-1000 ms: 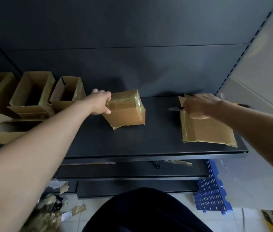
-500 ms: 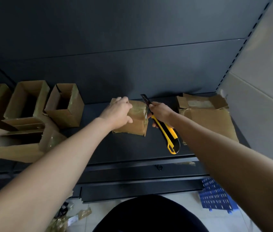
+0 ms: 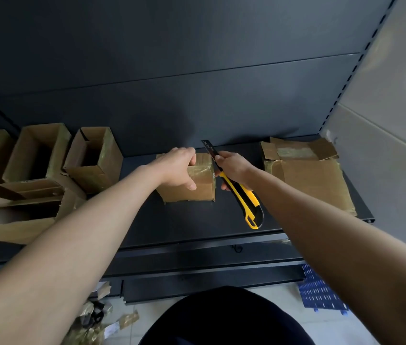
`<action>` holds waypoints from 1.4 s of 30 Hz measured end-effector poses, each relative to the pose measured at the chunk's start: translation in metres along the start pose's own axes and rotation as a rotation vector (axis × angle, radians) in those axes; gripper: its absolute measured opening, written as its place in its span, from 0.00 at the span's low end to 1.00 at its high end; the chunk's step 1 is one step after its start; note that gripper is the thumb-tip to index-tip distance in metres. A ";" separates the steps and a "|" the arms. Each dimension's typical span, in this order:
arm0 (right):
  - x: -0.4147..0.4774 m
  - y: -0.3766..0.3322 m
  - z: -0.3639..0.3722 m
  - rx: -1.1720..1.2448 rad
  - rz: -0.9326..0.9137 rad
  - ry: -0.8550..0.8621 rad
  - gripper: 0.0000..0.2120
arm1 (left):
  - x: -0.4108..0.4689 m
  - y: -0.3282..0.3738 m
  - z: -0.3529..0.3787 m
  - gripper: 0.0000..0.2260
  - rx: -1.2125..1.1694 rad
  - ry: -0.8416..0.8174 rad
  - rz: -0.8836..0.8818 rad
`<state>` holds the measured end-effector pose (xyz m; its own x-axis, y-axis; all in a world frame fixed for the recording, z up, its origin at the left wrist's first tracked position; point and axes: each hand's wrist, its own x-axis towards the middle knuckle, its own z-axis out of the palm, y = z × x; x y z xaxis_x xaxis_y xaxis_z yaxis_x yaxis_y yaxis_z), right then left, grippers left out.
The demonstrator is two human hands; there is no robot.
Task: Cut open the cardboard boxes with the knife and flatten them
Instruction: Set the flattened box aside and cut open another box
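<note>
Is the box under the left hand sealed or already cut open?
Sealed: the box has tape across its closed top, no flap raised. The left hand grips it.

Dark grey back panel (image 3: 197, 70) rises beyond the fingers (image 3: 188, 155); black shelf (image 3: 184, 220) under them. Pale wall (image 3: 396, 120) to their right. Light floor (image 3: 334, 329), blue perforated plastic panel (image 3: 321, 290) far below.

2 bare forearms (image 3: 97, 220), dark navy garment (image 3: 221, 319)
</note>
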<state>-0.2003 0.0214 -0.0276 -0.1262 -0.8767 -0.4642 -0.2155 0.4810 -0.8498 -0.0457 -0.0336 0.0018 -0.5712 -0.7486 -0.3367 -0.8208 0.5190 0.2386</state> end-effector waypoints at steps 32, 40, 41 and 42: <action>-0.006 -0.025 -0.050 -0.951 0.035 -0.223 0.18 | 0.011 -0.005 -0.005 0.05 -0.138 -0.147 0.013; 0.001 -0.027 -0.041 -1.020 0.003 -0.322 0.18 | 0.010 -0.013 0.003 0.08 -0.150 -0.088 0.011; 0.001 -0.029 -0.043 -1.034 0.013 -0.339 0.18 | 0.011 -0.011 0.002 0.08 -0.147 -0.089 0.008; 0.000 -0.032 -0.044 -1.049 0.023 -0.356 0.19 | 0.012 -0.010 0.002 0.08 -0.144 -0.089 0.005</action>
<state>-0.2365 0.0061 0.0102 0.1087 -0.7386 -0.6653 -0.9512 0.1171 -0.2853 -0.0446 -0.0465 -0.0067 -0.5790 -0.7033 -0.4124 -0.8122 0.4534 0.3670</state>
